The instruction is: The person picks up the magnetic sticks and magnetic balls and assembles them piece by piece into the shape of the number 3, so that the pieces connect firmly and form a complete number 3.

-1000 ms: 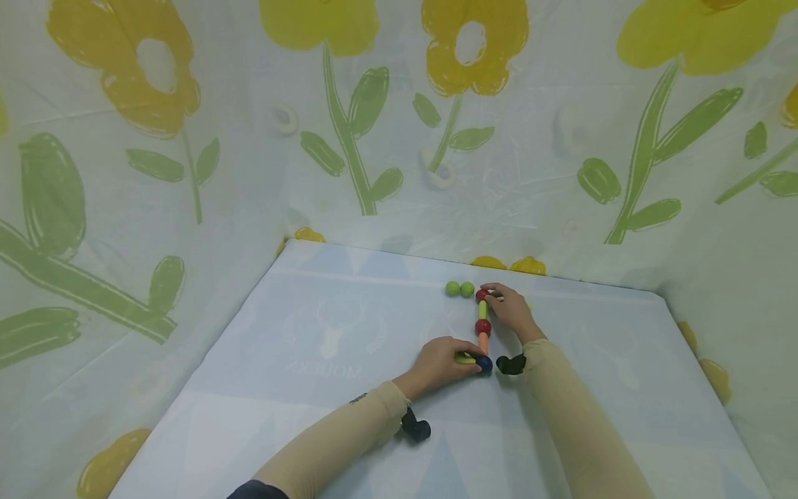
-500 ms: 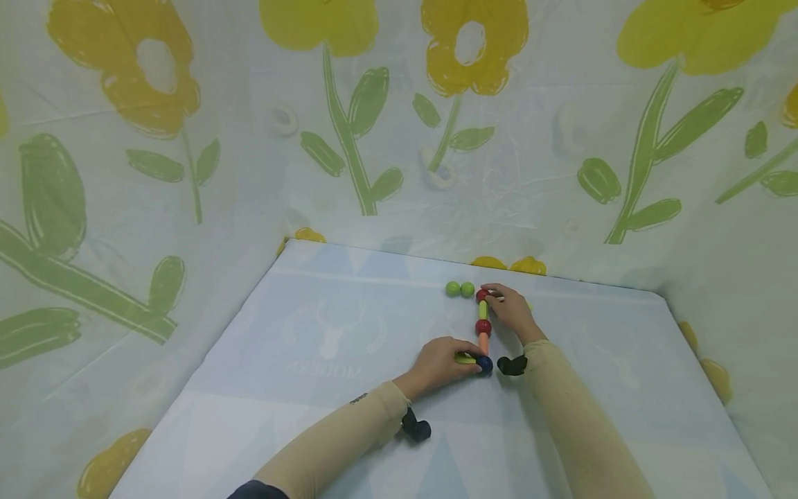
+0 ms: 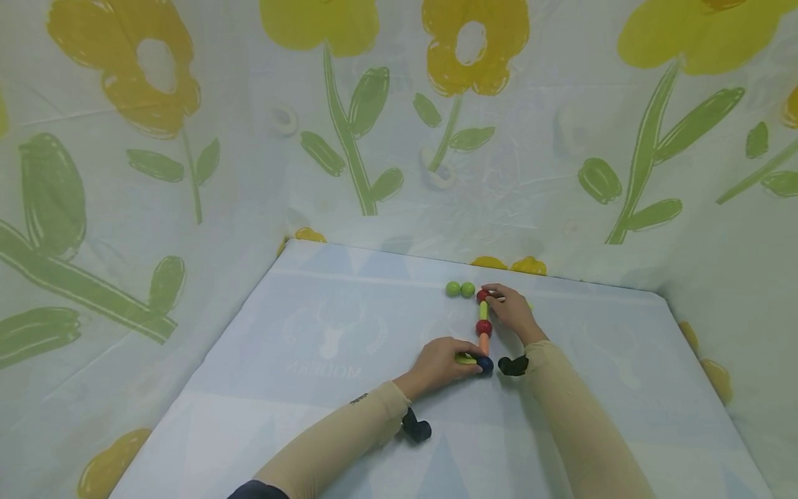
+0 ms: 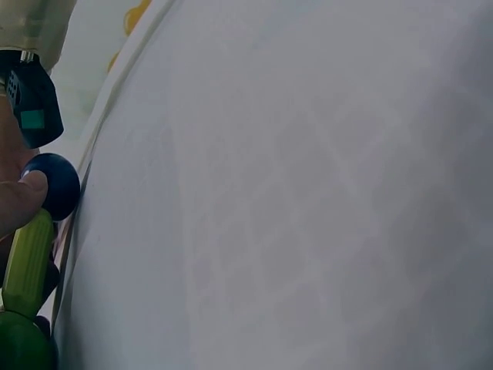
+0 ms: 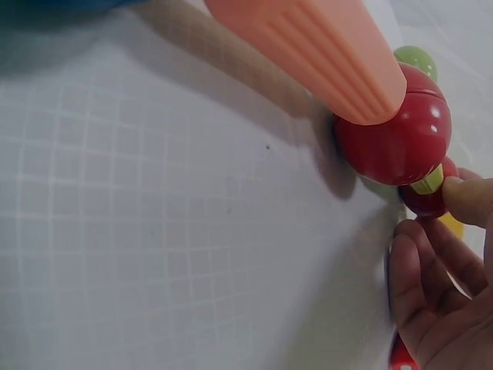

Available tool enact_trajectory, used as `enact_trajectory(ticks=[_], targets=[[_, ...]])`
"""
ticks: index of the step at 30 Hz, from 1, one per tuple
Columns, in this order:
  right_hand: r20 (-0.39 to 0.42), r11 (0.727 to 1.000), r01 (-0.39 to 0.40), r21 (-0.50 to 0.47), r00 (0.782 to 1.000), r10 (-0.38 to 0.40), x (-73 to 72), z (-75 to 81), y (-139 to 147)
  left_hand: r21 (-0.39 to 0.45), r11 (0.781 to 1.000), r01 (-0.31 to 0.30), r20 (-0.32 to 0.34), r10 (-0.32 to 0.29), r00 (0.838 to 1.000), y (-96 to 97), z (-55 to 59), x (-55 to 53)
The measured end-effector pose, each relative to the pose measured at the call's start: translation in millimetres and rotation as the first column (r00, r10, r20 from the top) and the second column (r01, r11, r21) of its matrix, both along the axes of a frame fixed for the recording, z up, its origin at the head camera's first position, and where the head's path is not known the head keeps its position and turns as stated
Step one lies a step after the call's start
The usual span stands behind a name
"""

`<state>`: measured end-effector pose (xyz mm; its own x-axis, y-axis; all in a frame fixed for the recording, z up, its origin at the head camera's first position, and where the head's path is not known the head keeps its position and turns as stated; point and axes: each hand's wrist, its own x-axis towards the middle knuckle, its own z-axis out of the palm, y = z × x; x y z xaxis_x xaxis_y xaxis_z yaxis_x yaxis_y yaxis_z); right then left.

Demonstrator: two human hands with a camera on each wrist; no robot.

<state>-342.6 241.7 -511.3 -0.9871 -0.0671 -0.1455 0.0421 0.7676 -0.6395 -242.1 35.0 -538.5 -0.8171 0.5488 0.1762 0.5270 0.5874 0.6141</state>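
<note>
In the head view a chain of balls and rods lies on the table. From near to far it runs through a blue ball (image 3: 486,366), an orange rod (image 3: 484,344), a red ball (image 3: 483,328), a yellow-green rod (image 3: 483,311) and a second red ball (image 3: 482,296). My left hand (image 3: 441,362) pinches the blue ball. From that ball another yellow-green rod (image 4: 29,258) reaches under the hand to a green ball (image 4: 23,343) in the left wrist view. At the far end my right hand (image 3: 510,312) pinches the second red ball between thumb and fingers.
Two loose green balls (image 3: 460,290) sit left of the far red ball. A yellow-green bit (image 3: 530,305) peeks out behind the right hand. Something red (image 5: 402,356) shows low in the right wrist view. Flowered curtains (image 3: 499,173) border the white table (image 3: 374,312).
</note>
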Motion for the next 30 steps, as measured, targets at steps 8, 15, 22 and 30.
enact_trajectory(ticks=[8, 15, 22, 30], targets=[[0.004, 1.000, 0.012, -0.010, 1.000, -0.012, 1.4, 1.9, 1.1, 0.007, 1.000, 0.008, 0.003, -0.008, 1.000, 1.8, 4.6, 3.8], [0.026, 1.000, 0.022, -0.009, 0.999, -0.022, 4.2, 3.9, 1.5, -0.001, 1.000, 0.015, -0.004, -0.015, 1.000, 3.0, 2.7, 6.0], [0.025, 1.000, 0.022, -0.013, 0.999, -0.022, 9.7, 4.9, 0.3, -0.001, 1.000, 0.022, -0.001, -0.022, 1.000, 3.1, 3.3, 10.1], [0.001, 1.000, 0.018, -0.009, 1.000, -0.018, 15.4, 4.7, 1.2, -0.012, 1.000, 0.016, 0.009, -0.016, 1.000, 4.2, 2.5, 12.7]])
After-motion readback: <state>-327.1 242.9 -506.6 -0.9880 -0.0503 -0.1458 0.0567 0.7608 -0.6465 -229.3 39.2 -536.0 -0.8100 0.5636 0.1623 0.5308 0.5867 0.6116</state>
